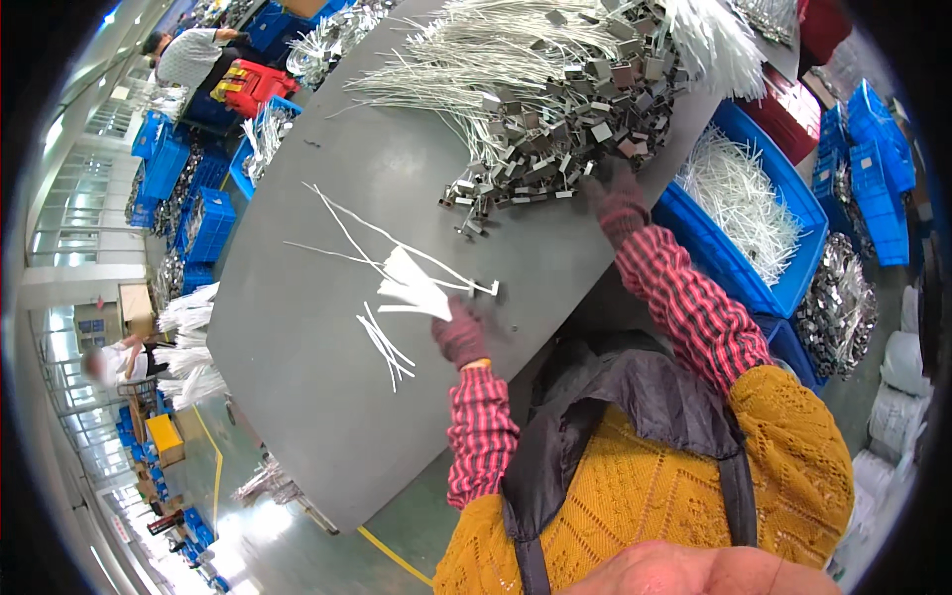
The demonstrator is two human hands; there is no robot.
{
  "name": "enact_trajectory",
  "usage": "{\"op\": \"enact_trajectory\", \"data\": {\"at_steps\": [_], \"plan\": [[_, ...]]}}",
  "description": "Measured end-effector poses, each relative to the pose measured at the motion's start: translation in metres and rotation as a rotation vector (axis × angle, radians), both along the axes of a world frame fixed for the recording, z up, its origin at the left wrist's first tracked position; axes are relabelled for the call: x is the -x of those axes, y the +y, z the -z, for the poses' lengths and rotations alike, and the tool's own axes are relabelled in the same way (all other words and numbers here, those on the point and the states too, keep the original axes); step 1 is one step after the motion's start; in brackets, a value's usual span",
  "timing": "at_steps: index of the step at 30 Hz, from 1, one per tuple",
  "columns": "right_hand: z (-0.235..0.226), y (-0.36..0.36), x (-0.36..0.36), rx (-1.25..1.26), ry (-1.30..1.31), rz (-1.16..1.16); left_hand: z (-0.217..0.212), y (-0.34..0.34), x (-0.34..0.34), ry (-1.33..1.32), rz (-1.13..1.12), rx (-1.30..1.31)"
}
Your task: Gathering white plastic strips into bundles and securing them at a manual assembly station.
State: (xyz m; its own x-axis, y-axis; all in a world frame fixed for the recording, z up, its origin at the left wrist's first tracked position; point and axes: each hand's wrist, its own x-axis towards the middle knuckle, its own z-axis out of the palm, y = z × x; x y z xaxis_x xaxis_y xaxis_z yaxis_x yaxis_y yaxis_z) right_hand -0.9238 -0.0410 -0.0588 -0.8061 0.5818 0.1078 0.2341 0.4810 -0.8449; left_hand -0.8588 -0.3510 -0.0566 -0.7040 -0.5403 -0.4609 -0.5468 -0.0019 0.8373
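Observation:
My left hand (pixel 461 335), in a dark red glove, is closed round a bundle of short white sleeves (pixel 409 283) above the grey table (pixel 297 397). By its fingertips lies a small metal-ended part with long white wires (pixel 397 241). A few loose white sleeves (pixel 382 342) lie to the left of that hand. My right hand (pixel 617 203), gloved alike, reaches to the near right edge of a large pile of small metal blocks (pixel 565 129) with white wires (pixel 466 55). Its fingers are blurred and partly hidden against the blocks.
Right of the table stands a blue crate (pixel 808 248) full of white sleeves (pixel 739 203). More blue crates (pixel 878 178) stand farther right. White bundles (pixel 188 347) hang by the table's left edge. Two people (pixel 193 58) are in the background at left.

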Motion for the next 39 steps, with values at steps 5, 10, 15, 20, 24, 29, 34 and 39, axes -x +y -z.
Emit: {"op": "enact_trajectory", "data": {"at_steps": [5, 10, 15, 20, 24, 29, 34, 39], "plan": [[0.014, 0.042, 0.019, -0.199, -0.003, -0.030, 0.005, 0.015, 0.014, 0.289, 0.010, -0.453], [-0.041, 0.028, -0.064, 0.594, -0.308, -0.138, -0.004, 0.099, -0.003, 0.109, 0.143, -0.792], [-0.025, 0.058, -0.185, 0.612, -0.111, -0.245, 0.029, 0.239, -0.036, 0.501, 0.905, -0.226], [-0.028, 0.176, -0.323, 0.663, -0.582, -0.062, -0.001, 0.290, -0.026, 0.012, 0.061, -1.082], [0.044, 0.322, -0.511, 0.312, -0.739, 0.029, 0.001, 0.294, -0.032, 0.118, 0.045, -1.153], [0.066, 0.366, -0.607, 0.377, -0.784, 0.252, -0.018, 0.273, -0.033, 0.252, 0.002, -1.072], [0.092, 0.376, -0.590, 0.494, -0.709, 0.262, -0.020, 0.240, -0.019, 0.290, -0.111, -0.943], [0.109, 0.382, -0.578, 0.471, -0.657, 0.199, -0.024, 0.217, -0.013, 0.352, -0.120, -0.863]]}}
